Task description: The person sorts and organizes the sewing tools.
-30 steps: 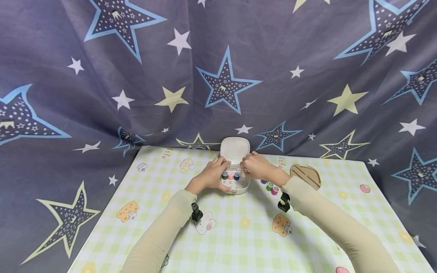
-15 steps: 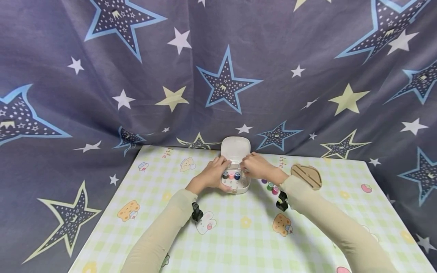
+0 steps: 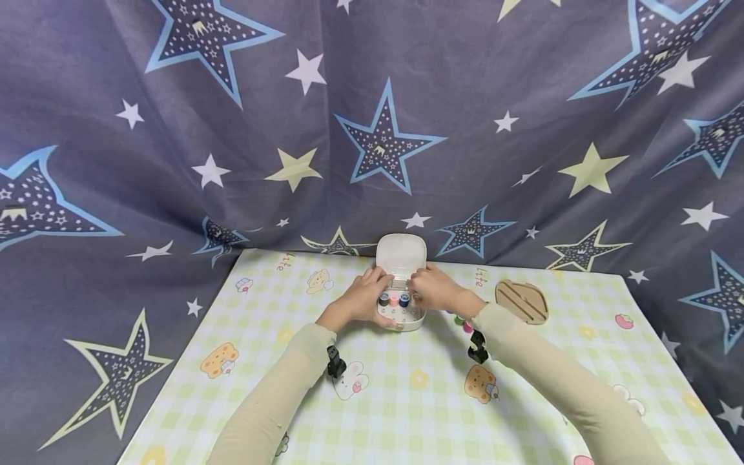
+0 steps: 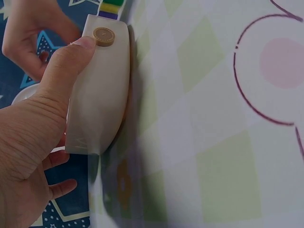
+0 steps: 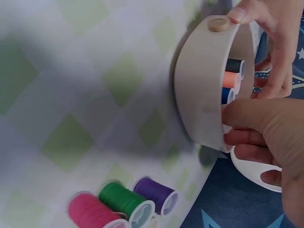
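Note:
A small white thread box (image 3: 411, 326) stands on the table with its lid (image 3: 401, 250) raised. My left hand (image 3: 361, 297) grips its left side; the thumb touches the front beside a round wooden button (image 4: 104, 36). Inside, a black spool (image 5: 234, 67), a salmon-pink spool (image 5: 230, 80) and a blue spool (image 5: 227, 95) stand in a row, with bare pegs in front. My right hand (image 3: 436, 288) reaches into the box's right end beside the blue spool. Its fingers pinch a pale spool of thread (image 5: 227, 128), mostly hidden by them.
Right of the box lie a magenta spool (image 5: 91, 210), a green spool (image 5: 119, 197) and a purple spool (image 5: 154, 193). A brown divided tray (image 3: 522, 301) lies farther right. A star-patterned curtain (image 3: 494, 161) hangs behind the table's back edge.
My right hand has shifted slightly left and lower over the box, and its forearm now covers more of the loose spools. The left hand and the box keep their places.

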Demonstrator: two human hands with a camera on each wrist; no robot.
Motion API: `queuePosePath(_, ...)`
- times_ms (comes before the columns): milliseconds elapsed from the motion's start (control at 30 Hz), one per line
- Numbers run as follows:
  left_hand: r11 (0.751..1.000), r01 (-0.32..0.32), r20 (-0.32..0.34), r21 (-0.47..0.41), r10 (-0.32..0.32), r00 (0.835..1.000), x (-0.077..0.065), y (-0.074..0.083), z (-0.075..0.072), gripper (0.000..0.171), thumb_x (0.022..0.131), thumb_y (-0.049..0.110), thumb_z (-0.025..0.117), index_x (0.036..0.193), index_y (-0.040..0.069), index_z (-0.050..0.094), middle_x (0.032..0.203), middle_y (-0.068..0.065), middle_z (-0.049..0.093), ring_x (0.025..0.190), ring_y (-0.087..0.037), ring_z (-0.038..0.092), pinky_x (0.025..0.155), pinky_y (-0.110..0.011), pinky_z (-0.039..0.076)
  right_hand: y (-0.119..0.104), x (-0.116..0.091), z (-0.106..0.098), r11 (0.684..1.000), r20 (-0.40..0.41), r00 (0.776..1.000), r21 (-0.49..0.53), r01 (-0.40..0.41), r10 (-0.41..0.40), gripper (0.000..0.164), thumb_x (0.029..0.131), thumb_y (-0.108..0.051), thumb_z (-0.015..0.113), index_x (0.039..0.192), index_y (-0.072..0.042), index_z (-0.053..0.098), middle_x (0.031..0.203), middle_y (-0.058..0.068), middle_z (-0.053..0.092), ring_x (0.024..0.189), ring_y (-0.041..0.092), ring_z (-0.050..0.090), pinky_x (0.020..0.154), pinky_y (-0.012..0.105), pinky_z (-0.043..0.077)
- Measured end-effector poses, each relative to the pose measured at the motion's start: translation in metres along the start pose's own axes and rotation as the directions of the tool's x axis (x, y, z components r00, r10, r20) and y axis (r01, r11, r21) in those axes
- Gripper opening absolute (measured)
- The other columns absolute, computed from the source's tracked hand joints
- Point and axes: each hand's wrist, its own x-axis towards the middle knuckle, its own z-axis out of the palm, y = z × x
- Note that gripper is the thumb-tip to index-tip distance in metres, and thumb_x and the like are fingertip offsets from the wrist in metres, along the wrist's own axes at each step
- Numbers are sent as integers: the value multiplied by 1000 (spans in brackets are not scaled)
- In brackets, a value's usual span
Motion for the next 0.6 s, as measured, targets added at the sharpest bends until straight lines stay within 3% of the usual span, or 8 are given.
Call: queuePosePath(600,1000,13,9,-16,-13,1000,1,-1,1,111,65,57,91,149,1,46,128,-9,48,112,-25,44,93,-44,45,2,-5,19,992,-122,990,-108,58,-71,23,77,-23,83,86,-10,66,84,4,64,85,25,55,85,41,40)
